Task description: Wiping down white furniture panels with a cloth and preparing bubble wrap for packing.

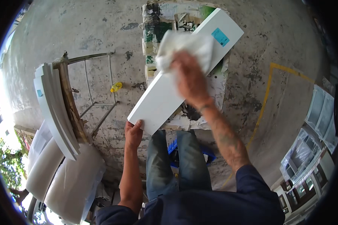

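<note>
A long white board (pixel 159 99) lies at a slant across a worn, paint-stained bench (pixel 214 112), its near end to the left and its far end to the right. A blue label (pixel 220 37) is stuck near the far end. At the near left corner my left hand (pixel 134 131) grips the board, thumb on top. My right hand (pixel 191 77), blurred by motion, presses a white cloth (pixel 186 47) on the middle of the board. Part of the cloth hangs past the board's left edge.
To the left, several white boards (pixel 50 108) lean on a wood-topped metal frame (pixel 73 105). A yellow bottle (pixel 116 87) lies on the floor. Rolls of foam wrap (pixel 71 183) stand lower left. A blue crate (pixel 172 147) sits by my legs; wrapped panels (pixel 302 153) are at right.
</note>
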{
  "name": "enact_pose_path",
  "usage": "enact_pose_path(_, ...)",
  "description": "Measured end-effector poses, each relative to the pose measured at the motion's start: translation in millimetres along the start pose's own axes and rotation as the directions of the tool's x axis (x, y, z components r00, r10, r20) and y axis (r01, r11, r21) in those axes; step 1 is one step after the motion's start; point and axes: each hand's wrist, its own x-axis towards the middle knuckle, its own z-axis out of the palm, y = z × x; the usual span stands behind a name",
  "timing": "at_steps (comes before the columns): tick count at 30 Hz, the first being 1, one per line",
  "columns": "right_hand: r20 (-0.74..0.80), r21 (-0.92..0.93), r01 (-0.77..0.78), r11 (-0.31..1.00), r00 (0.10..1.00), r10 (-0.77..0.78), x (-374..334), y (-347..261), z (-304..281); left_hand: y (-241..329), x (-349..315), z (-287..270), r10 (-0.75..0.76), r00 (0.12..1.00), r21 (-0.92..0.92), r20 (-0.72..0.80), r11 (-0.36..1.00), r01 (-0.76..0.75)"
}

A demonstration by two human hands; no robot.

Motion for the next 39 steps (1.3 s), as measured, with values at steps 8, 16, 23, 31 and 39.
enact_pose_path(8,0.214,0.161,0.018,0.987,0.975,-0.053,-30,-50,2,5,-20,-17,-0.008,0.987,-0.323,0.159,0.945,0.06)
enact_pose_path(16,0.257,0.04,0.284,0.958,0.923,-0.285,-100,-142,37,8,-12,-13,-0.14,0.963,-0.589,0.229,0.768,0.252)
enact_pose_path(23,0.108,-0.076,-0.334,0.94,0.934,0.341,-6,-45,3,16,-1,-11,-0.023,0.869,-0.592,0.494,0.723,0.356)
enact_pose_path(31,0.412,0.098,0.095,0.991,0.902,-0.127,-110,-121,35,21,2,-38,-0.102,0.896,-0.393,0.432,0.873,0.289)
enact_pose_path(39,0.46,0.091,0.111,0.99,0.877,-0.141,-147,-155,49,19,7,-22,-0.135,0.971,-0.179,0.195,0.969,0.171)
